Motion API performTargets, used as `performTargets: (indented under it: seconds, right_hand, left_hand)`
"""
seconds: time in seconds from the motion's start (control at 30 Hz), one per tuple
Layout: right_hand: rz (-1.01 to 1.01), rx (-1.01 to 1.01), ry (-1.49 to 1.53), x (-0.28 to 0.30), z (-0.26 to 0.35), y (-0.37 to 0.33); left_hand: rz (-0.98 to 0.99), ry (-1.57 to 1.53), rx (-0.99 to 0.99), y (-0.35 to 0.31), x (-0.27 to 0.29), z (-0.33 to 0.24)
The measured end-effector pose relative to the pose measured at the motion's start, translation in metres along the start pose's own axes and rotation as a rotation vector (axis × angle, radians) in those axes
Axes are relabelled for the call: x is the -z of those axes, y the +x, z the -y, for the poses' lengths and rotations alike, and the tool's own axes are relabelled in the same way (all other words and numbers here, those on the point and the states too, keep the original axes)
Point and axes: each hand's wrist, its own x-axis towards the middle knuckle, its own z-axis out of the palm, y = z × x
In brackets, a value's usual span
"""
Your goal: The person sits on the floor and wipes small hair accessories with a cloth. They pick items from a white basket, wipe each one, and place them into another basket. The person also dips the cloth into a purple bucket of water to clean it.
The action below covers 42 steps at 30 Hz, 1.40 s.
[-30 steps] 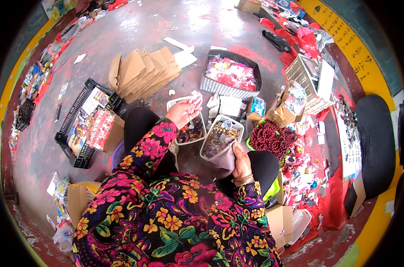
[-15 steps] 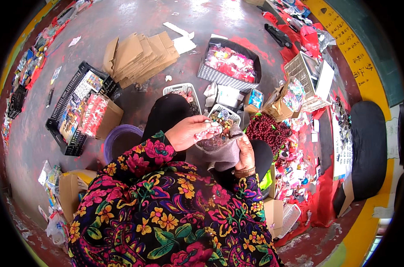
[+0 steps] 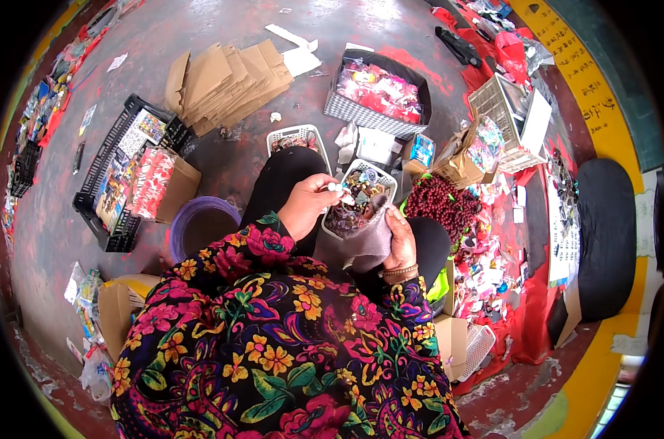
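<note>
My left hand (image 3: pixel 308 207) is pinched around a small white piece (image 3: pixel 336 188), too small to make out, over the left rim of a white plastic basket (image 3: pixel 393 192). Small mixed trinkets (image 3: pixel 363 184) in dark, gold and green tones fill that basket, which stands between my knees. My right hand (image 3: pixel 400 243) grips the edge of a greyish-mauve cloth (image 3: pixel 360 246) with thumb and fingers. The cloth hangs over the basket's near end and covers part of it.
Ahead stand a second white basket (image 3: pixel 322 143) and a patterned bin (image 3: pixel 376 121) of pink packets. To the left are a purple tub (image 3: pixel 177 235), a black crate (image 3: pixel 98 175) and flattened cardboard (image 3: pixel 226 84). Dark red beads (image 3: pixel 442 208) lie by my right knee.
My left hand has moved slightly left and down; the pale patterned bit below its fingers no longer shows. The cloth in my right hand has shifted and hangs lower, baring more trinkets.
</note>
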Motion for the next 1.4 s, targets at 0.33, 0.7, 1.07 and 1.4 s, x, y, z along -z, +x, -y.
performTargets:
  seconds: [0.33,0.7,1.07,1.4]
  right_hand:
    - [-0.150,0.039,-0.215,-0.013,-0.018,0.008]
    - [-0.110,0.427,-0.839,-0.006,-0.032,0.002]
    - [-0.012,0.447,-0.588,-0.001,-0.028,-0.005]
    - [0.052,0.139,-0.010,-0.001,-0.018,-0.005]
  left_hand:
    - [-0.036,-0.032,0.047,0.007,-0.010,0.026]
    - [0.111,-0.375,0.271,0.012,-0.006,0.035]
    - [0.221,-0.480,0.379,0.005,-0.015,0.036]
    - [0.127,-0.445,0.268,0.002,-0.024,0.019]
